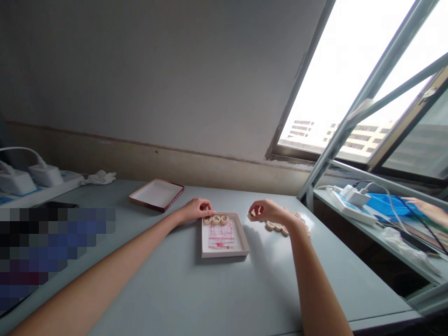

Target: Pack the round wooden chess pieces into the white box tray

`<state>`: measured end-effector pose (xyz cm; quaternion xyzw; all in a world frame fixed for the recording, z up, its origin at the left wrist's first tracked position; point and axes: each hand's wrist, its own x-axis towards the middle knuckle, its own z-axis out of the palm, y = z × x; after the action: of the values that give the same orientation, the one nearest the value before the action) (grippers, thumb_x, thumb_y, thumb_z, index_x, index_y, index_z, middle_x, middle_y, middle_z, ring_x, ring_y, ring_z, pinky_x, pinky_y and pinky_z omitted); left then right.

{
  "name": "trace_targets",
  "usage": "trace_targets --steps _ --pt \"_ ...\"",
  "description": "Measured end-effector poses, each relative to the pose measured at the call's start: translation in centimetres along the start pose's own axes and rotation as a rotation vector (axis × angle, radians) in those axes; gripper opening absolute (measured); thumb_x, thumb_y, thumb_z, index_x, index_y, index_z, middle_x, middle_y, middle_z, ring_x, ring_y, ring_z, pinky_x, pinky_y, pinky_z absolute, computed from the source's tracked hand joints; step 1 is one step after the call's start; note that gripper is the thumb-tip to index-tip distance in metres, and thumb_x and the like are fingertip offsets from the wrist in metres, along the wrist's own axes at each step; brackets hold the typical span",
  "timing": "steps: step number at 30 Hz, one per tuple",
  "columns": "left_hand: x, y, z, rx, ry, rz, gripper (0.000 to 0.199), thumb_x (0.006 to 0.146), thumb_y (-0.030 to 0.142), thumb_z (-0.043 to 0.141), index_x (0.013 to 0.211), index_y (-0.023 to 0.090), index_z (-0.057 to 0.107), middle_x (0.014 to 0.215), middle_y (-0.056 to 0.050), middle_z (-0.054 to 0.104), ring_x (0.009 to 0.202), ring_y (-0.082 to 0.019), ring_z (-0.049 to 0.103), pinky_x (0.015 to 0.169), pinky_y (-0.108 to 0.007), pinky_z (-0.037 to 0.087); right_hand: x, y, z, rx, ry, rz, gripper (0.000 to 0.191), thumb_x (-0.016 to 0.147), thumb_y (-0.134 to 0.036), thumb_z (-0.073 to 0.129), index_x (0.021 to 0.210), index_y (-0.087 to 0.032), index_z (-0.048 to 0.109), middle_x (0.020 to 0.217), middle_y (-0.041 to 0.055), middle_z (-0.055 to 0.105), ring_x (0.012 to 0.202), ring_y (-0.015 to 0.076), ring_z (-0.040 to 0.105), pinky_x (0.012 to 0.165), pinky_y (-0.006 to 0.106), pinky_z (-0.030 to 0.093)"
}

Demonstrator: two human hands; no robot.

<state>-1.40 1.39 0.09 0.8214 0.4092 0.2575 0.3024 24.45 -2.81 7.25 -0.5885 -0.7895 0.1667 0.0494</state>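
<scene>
A shallow white box (242, 233) lies on the grey table (168, 284). Three round wooden pieces (216, 220) with characters sit in a row along its far edge, above a folded sheet with red lines (220, 235). My left hand (194, 210) rests at the box's far left corner, fingers curled by the leftmost piece; whether it grips anything is hidden. Right of the box, my right hand (264, 211) is raised with thumb and fingers pinched on a small round piece (250, 216). Several more pieces (277, 227) lie on the table beneath and beyond that hand.
A box lid (156, 194) lies at the back left. Power strips with white plugs (45, 175) stand at the far left. A metal frame (310, 198) rises at the right edge, with a shelf, cables, a blue tray (385, 204) and another person's hand (425, 207) beyond.
</scene>
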Motion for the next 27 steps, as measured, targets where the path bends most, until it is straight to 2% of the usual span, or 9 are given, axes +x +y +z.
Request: trace_targets --steps 2,5,9,14,18,20,22,25,27 --pt "0.1 -0.1 0.0 -0.013 0.001 -0.004 0.038 0.068 0.051 0.052 0.069 0.014 0.058 0.056 0.002 0.046 0.053 -0.011 0.04 0.049 -0.021 0.026 0.3 -0.9 0.2 0.105 0.009 -0.147 0.02 0.068 -0.028 0.057 0.086 -0.02 0.061 0.071 0.0003 0.058 0.062 0.0109 0.052 0.053 0.019 0.038" --pt "0.1 -0.1 0.0 -0.023 0.007 0.001 0.038 0.068 0.052 0.052 0.069 0.014 0.058 0.056 0.002 0.048 0.054 -0.011 0.041 0.049 -0.021 0.027 0.8 -2.5 1.1 0.048 -0.015 -0.243 0.018 0.067 -0.025 0.06 0.085 -0.021 0.061 0.072 -0.0014 0.059 0.063 0.0105 0.052 0.054 0.019 0.037" --pt "0.2 -0.3 0.1 -0.013 0.016 0.012 0.039 0.068 0.052 0.053 0.069 0.014 0.059 0.057 0.002 0.049 0.054 -0.011 0.041 0.049 -0.021 0.027 1.1 -4.3 2.4 -0.147 -0.009 -0.22 0.019 0.066 -0.017 0.06 0.084 -0.022 0.061 0.074 -0.0022 0.063 0.064 0.0113 0.053 0.058 0.021 0.034" --pt "0.4 -0.5 0.1 -0.015 0.018 0.02 0.037 0.068 0.051 0.052 0.07 0.014 0.059 0.058 0.001 0.051 0.057 -0.012 0.044 0.051 -0.021 0.029 1.1 -4.9 3.1 -0.303 0.069 -0.173 0.017 0.067 -0.013 0.057 0.082 -0.021 0.06 0.074 -0.0008 0.065 0.068 0.0141 0.056 0.067 0.026 0.032" --pt "0.3 -0.5 0.2 -0.02 0.023 0.008 0.036 0.068 0.05 0.053 0.07 0.014 0.059 0.057 0.002 0.049 0.056 -0.011 0.042 0.05 -0.021 0.028 1.3 -4.6 3.0 -0.324 0.112 -0.172 0.009 0.067 -0.014 0.057 0.068 -0.021 0.063 0.072 -0.0002 0.065 0.068 0.0148 0.055 0.069 0.027 0.031" --pt "0.3 -0.4 0.1 -0.023 0.021 0.002 0.037 0.068 0.05 0.053 0.07 0.014 0.059 0.056 0.002 0.048 0.055 -0.011 0.042 0.05 -0.021 0.028 1.3 -4.1 2.5 -0.255 0.087 -0.215 0.01 0.069 -0.016 0.057 0.068 -0.022 0.065 0.071 -0.0015 0.065 0.068 0.0137 0.055 0.068 0.026 0.032" --pt "0.2 -0.4 0.1 -0.025 0.018 0.001 0.038 0.068 0.05 0.052 0.07 0.014 0.059 0.055 0.002 0.047 0.054 -0.011 0.041 0.05 -0.021 0.028 1.2 -3.2 1.8 -0.204 0.114 -0.224 0.011 0.072 -0.019 0.055 0.071 -0.023 0.065 0.073 -0.0016 0.064 0.069 0.0131 0.055 0.067 0.024 0.033" --pt "0.2 -0.4 0.1 -0.021 0.019 0.0 0.037 0.068 0.05 0.051 0.069 0.014 0.059 0.056 0.002 0.047 0.054 -0.011 0.041 0.05 -0.021 0.027 0.7 -1.5 0.9 -0.247 0.24 -0.067 0.014 0.073 -0.021 0.054 0.081 -0.022 0.064 0.081 0.0012 0.062 0.078 0.0157 0.055 0.071 0.027 0.034" --pt "0.2 -0.4 0.1 -0.027 0.016 0.0 0.036 0.068 0.049 0.051 0.069 0.014 0.058 0.057 0.001 0.049 0.056 -0.012 0.042 0.05 -0.021 0.028 0.4 -0.4 0.7 -0.303 0.232 0.064 0.02 0.07 -0.021 0.057 0.089 -0.023 0.063 0.088 0.0038 0.06 0.085 0.0194 0.054 0.075 0.03 0.033"
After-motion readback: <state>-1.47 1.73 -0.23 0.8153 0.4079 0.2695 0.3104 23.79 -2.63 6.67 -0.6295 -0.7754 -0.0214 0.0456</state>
